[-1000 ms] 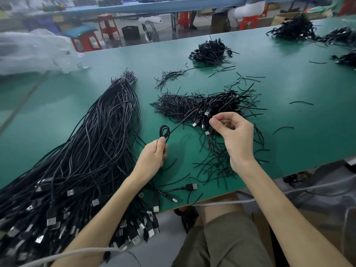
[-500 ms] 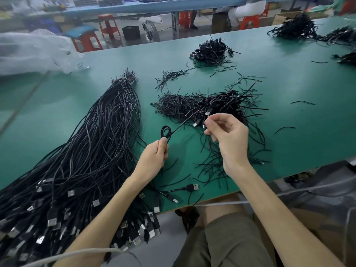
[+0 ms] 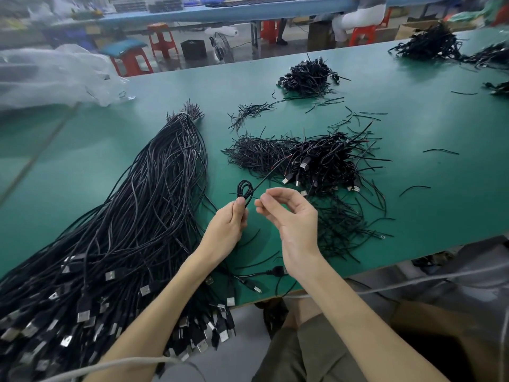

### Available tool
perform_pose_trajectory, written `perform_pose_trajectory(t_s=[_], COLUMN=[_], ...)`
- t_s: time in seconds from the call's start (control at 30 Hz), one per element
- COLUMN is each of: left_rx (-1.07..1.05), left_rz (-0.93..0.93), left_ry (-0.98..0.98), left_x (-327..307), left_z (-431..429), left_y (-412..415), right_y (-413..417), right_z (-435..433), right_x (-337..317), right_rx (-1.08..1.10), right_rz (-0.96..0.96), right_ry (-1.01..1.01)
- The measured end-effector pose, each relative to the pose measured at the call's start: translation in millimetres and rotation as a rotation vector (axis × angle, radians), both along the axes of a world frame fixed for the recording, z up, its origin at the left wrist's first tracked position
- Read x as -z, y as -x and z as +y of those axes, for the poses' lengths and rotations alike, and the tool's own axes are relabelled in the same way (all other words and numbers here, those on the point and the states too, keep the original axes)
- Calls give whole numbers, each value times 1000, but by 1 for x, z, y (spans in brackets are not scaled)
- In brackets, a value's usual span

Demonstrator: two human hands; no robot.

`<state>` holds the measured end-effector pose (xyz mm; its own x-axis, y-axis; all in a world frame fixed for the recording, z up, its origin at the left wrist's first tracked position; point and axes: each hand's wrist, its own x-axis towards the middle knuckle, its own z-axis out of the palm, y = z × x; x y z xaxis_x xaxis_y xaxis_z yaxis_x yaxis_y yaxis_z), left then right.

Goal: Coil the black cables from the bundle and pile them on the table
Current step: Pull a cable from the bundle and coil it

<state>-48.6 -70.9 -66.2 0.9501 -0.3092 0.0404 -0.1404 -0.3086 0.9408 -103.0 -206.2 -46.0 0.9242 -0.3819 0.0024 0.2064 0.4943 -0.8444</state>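
Near the table's [image 3: 429, 216] front edge, coil [image 3: 244, 189] in left hand [image 3: 226, 226]

- Your left hand [image 3: 228, 224] and right hand [image 3: 293, 216]: bare
- Your left forearm [image 3: 165, 299] and right forearm [image 3: 344, 304]: uncovered along all that shows
- Your lap: creased olive-green garment [image 3: 316, 351], with a bare knee [image 3: 305, 308] beyond its edge

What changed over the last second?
The right hand moved left from over the coiled pile until it nearly meets the left hand. Whether it pinches anything is unclear. The left hand kept pinching the small coil; the bundle stayed put.
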Motion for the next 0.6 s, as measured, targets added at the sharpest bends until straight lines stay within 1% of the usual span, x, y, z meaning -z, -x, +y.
perform_pose_trajectory(t_s=[0.1,0.23,0.37,0.43,0.5,0.57,0.6], left_rx=[-1,-7,11,23,42,72,90], left_rz=[21,12,37,44,45,54,61], left_ry=[61,51,93,110,105,101,103], left_x=[-2,-4,-6,-8,-9,-10,-11], left_z=[0,-1,1,2,1,1,1], left_y=[2,3,4,5,7,9,9], right_y=[0,1,2,3,3,2,0], right_z=[1,3,2,0,-4,-10,-15], right_x=[3,7,10,12,11,9,8], right_rx=[-1,-23,-57,-60,-82,-133,-175], right_rz=[-14,-39,-52,-25,42,109,107], right_ry=[73,190,233,262,303,406,467])
